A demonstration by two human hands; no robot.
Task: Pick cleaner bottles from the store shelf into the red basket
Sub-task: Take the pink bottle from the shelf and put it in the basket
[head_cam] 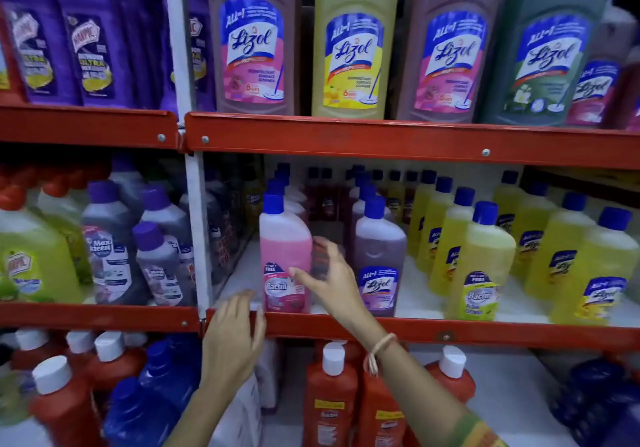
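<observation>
right hand (329, 273): fingers spread, thumb touching pink Bactin bottle (285, 256) | left hand (233, 332): fingers spread, holding nothing, at red shelf edge (450, 334) | pink bottle stood on middle shelf beside purple Lizol bottle (379, 259)

Red steel shelf rails (381, 140) with bolts, white upright post (199, 232) between bays.
</observation>
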